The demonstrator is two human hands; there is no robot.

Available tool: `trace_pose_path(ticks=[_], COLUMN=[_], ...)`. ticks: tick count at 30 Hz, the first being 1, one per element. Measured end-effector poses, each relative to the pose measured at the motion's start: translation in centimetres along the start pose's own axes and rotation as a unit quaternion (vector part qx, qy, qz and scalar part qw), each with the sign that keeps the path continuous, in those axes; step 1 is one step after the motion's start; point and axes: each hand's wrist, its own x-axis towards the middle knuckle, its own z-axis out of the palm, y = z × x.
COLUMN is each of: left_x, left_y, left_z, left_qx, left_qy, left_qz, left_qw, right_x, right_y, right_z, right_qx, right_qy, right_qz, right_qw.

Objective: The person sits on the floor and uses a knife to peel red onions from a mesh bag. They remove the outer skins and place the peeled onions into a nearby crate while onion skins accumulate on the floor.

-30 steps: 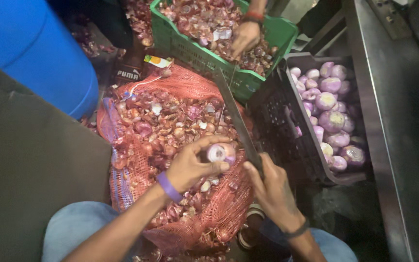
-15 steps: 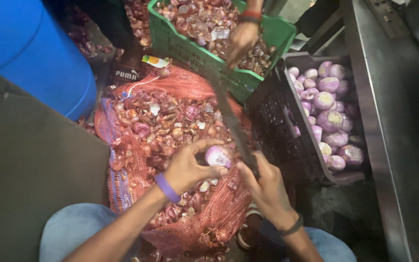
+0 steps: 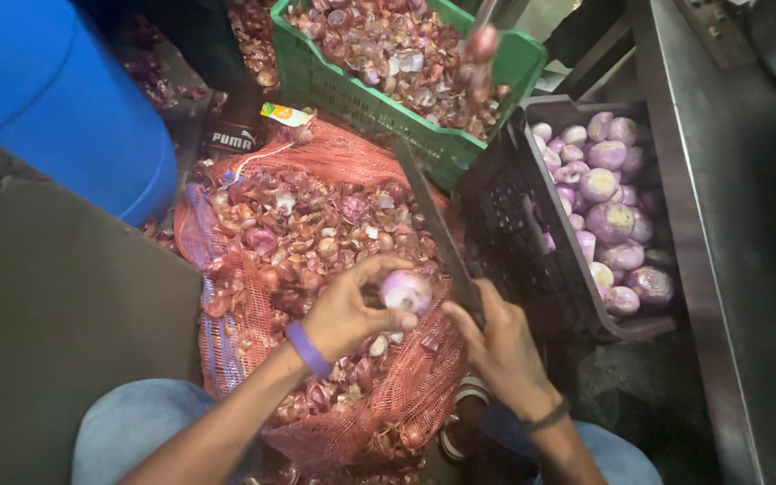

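Over a red mesh sack [image 3: 226,296] of onion skins, two hands work an onion.
Left hand [image 3: 348,310], wrist bent inward, pinches the peeled onion [image 3: 406,290] in its fingertips; right hand [image 3: 496,346] is clenched around a knife [image 3: 433,220], blade angled up toward the green crate [image 3: 361,94].

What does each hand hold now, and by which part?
The left hand holds a peeled onion around its sides with the fingers. The right hand grips a long knife at its handle end.
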Motion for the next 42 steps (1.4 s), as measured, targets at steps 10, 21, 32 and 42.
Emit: trace_pose_path(ticks=[10, 21, 32, 42], left_x=[-0.2, 0.1, 0.1, -0.1], left_y=[0.2, -0.4, 0.2, 0.1], left_z=[-0.3, -0.3, -0.5, -0.3], left_qx=[-0.011, 0.033, 0.059, 0.046], left_qy=[-0.021, -0.013, 0.008, -0.023], left_qz=[-0.023, -0.011, 0.004, 0.045], left_qw=[0.999, 0.999, 0.998, 0.998], right_x=[0.2, -0.8, -0.2, 0.8], right_y=[0.5, -1.1, 0.2, 0.7], right_z=[1.1, 2.0, 0.1, 0.6], right_qx=[-0.136, 0.181, 0.001, -0.105], right_qy=[-0.024, 0.006, 0.001, -0.017], right_qz=[-0.096, -0.034, -0.066, -0.073], right_qw=[0.986, 0.983, 0.998, 0.992])
